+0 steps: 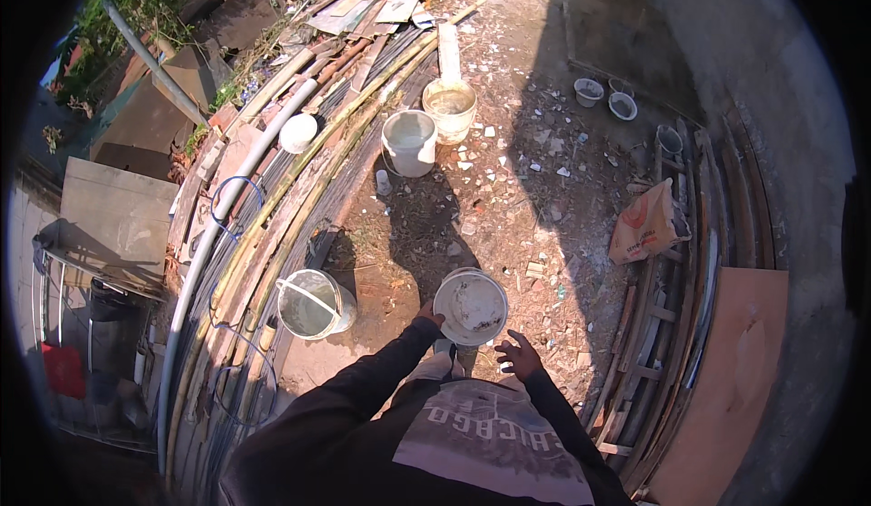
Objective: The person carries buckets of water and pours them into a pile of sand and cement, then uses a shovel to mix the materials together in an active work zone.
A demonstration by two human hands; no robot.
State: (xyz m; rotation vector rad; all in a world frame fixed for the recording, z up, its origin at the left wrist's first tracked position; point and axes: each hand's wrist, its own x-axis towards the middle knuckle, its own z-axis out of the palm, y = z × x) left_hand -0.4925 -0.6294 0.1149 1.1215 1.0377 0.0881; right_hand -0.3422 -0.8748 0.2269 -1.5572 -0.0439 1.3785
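Note:
Right in front of me is a whitish bucket (485,301), seen from above, with grey and dark residue on its inside. My left hand (434,314) holds it at the left side of the rim, the fingers partly hidden by the bucket. My right hand (520,355) hovers just off the lower right of the bucket, its fingers spread and nothing in them. To the left stands another white bucket (343,310) with its handle raised across the top; it seems to contain water.
Farther ahead two buckets stand together, a white one (414,163) and a yellowish one (464,127). Long bamboo poles and pipes (299,188) line the left side. A paper sack (642,225) leans near timber (655,324) on the right. Rubble litters the ground.

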